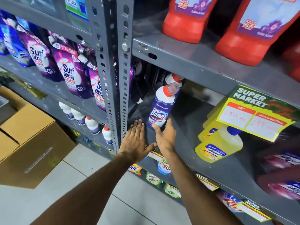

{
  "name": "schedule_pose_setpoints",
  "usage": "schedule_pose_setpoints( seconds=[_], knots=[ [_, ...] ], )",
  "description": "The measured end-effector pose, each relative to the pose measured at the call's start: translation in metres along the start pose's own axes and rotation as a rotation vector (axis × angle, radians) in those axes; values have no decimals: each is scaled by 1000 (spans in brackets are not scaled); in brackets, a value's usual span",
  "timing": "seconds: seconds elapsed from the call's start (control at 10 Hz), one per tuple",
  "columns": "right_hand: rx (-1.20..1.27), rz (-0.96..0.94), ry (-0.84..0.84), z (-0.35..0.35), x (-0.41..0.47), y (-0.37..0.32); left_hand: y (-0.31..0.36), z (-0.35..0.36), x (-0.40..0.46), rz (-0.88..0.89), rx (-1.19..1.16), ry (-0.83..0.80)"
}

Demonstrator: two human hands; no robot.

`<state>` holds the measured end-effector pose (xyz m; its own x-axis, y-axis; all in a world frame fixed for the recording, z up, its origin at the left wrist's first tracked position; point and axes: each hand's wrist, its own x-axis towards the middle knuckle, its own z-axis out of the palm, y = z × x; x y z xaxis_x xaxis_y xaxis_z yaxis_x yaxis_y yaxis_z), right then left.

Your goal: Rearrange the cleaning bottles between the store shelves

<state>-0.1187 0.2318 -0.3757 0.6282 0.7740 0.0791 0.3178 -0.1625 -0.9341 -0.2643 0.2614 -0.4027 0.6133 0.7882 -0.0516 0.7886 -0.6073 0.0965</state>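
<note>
A blue Domex bottle (159, 109) with a white neck and red cap stands upright on the grey middle shelf (186, 127) of the right rack. A second bottle of the same kind (174, 78) stands right behind it. My right hand (164, 135) wraps its fingers around the base of the front bottle. Just left of the bottle, my left hand (134, 140) lies flat on the shelf, fingers stretched out, palm down and holding nothing. More white bottles with red caps (92, 125) stand on a lower shelf of the left rack.
Yellow cleaner bottles (218, 144) stand to the right on the same shelf under a hanging price sign (258, 112). Red bottles (253, 28) fill the shelf above. Purple Surf Excel pouches (69, 73) fill the left rack. A slotted grey upright (113, 70) divides the racks. Cardboard boxes (29, 137) sit on the floor.
</note>
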Motion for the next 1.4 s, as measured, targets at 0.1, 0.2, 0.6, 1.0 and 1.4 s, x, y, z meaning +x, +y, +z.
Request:
schedule_pose_setpoints(
  seconds=[0.1, 0.2, 0.6, 1.0, 1.4],
  knots=[
    [27, -15, -11, -3, -1, 3, 0, 1, 1, -8, 8, 3],
    [40, -13, -31, -6, -2, 3, 0, 2, 0, -10, 17, -5],
    [71, -15, -50, -9, -3, 5, 2, 1, 1, -16, 30, -29],
    [41, -11, -67, -7, -4, 7, 3, -2, 0, -19, 20, -49],
    [32, -12, -47, -21, -20, -6, 0, -26, -4, 3, -11, -169]
  ],
)
